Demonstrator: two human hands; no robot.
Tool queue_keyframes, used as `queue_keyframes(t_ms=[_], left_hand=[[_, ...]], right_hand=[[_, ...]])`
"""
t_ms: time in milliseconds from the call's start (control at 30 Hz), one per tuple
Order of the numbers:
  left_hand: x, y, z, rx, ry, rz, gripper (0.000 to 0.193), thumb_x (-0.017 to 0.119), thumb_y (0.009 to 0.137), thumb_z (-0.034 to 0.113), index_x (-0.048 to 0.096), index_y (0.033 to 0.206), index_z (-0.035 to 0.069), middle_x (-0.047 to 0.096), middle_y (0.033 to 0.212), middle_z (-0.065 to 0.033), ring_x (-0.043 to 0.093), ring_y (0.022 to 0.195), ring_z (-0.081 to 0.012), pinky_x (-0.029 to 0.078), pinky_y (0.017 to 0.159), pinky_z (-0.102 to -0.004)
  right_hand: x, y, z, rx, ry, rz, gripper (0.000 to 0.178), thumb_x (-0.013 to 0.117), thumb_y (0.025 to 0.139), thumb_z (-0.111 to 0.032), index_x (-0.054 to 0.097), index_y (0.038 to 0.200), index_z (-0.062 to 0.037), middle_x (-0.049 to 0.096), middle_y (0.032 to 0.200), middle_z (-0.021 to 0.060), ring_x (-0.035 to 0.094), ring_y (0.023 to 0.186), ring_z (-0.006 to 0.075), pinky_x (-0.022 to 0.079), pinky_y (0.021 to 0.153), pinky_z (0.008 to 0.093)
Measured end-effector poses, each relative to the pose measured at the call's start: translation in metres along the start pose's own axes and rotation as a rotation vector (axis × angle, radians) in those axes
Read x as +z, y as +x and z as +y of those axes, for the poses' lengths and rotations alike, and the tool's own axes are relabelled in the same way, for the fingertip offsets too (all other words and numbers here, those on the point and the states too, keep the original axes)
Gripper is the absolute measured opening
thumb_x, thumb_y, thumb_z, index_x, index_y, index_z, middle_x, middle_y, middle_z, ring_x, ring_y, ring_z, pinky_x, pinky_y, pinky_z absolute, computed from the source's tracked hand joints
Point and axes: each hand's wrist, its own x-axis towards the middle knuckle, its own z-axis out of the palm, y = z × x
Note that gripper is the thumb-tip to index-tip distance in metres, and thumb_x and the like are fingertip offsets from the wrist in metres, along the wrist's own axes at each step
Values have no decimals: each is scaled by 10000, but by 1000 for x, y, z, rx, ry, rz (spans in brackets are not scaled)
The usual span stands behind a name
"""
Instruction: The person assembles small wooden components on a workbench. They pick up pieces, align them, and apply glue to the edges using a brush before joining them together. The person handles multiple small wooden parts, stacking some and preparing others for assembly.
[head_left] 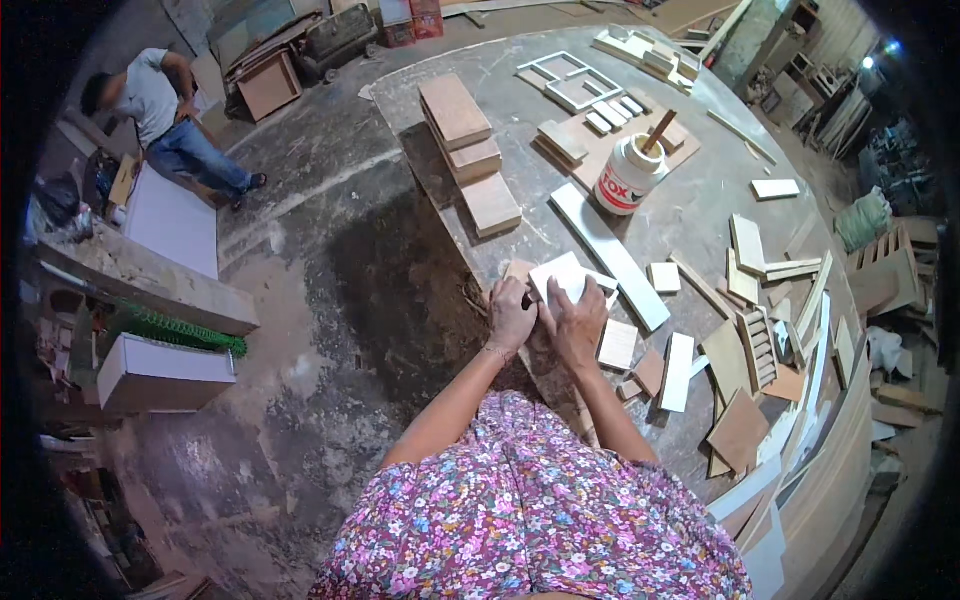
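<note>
At the near edge of the workbench, both my hands are close together around a small white wooden block (557, 274). My left hand (510, 318) is closed at the block's left side, its fingertips partly hidden. Fingers of my right hand (574, 322) bend over the block's near right side and press on it. A tan scrap of wood (518, 270) shows just beyond my left hand. Right of my right hand lie a square pale block (618, 345) and a long white board (612, 258). Farther off stands a white glue tub (631, 176) with a wooden stick in it.
Stacked wooden boxes (478, 165) line the bench's left edge. A white frame (568, 82) lies at the far side. Offcuts and a small slatted piece (758, 348) crowd the right. Another person (165, 110) is at the far left, beyond the floor.
</note>
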Motion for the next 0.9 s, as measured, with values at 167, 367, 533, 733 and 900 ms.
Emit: queue_keyframes(t_ms=[167,367,533,733,900], left_hand=[[-2,1,4,6,-21,0,201,665,624,93,548,783,55,530,833,-109,497,884,-290,339,789,-403],[13,2,-12,39,-17,24,129,636,654,114,556,741,63,527,808,-96,508,841,-279,351,762,-391],[0,2,-2,44,-12,-21,158,657,671,119,571,771,34,542,831,-121,510,846,-300,385,761,-404],[-21,29,-13,62,167,-245,209,673,691,150,627,881,77,575,894,-108,526,899,-279,344,808,-473],[-18,56,-12,-6,190,-363,291,511,756,89,654,1002,152,581,958,-123,539,978,-263,315,869,-422]], right_hand=[[5,38,0,171,2,-8,424,650,748,-307,548,1153,-234,366,1213,280,369,1080,425,320,837,508],[-2,1,-6,49,-20,31,450,675,726,-289,560,1159,-254,377,1216,259,385,1077,420,337,868,487],[-7,26,0,132,-39,1,407,628,764,-348,579,1151,-231,386,1228,241,396,1072,394,343,849,477],[-20,32,26,232,17,-104,354,670,735,-306,627,1080,-238,386,1230,250,395,1069,397,323,848,495],[-16,4,20,69,30,-32,389,706,699,-284,627,1078,-243,379,1231,250,379,1093,411,325,844,503]])
